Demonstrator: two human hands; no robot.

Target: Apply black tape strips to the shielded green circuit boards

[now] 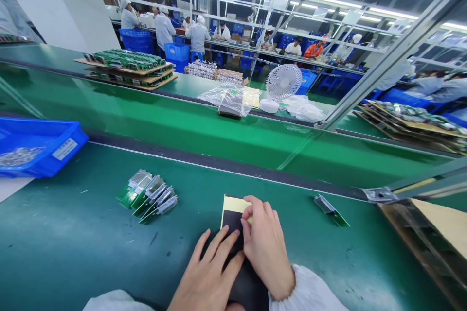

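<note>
A black sheet on pale yellow backing (pixel 233 216) lies on the green table in front of me. My left hand (pixel 209 274) rests flat on its near part, fingers spread. My right hand (pixel 265 248) bends over it, fingertips pinching at the boundary between the black layer and the yellow strip. To the left lies a fanned pile of several small green circuit boards with metal parts (pixel 149 195). One single board (pixel 330 210) lies apart on the right.
A blue bin (pixel 40 148) with small parts sits at the left edge. A green conveyor belt (pixel 219 129) runs beyond the table, with plastic bags (pixel 231 99), a white fan (pixel 281 85) and stacked trays of boards (pixel 127 65) behind. Cardboard trays (pixel 434 233) stand right. People work far back.
</note>
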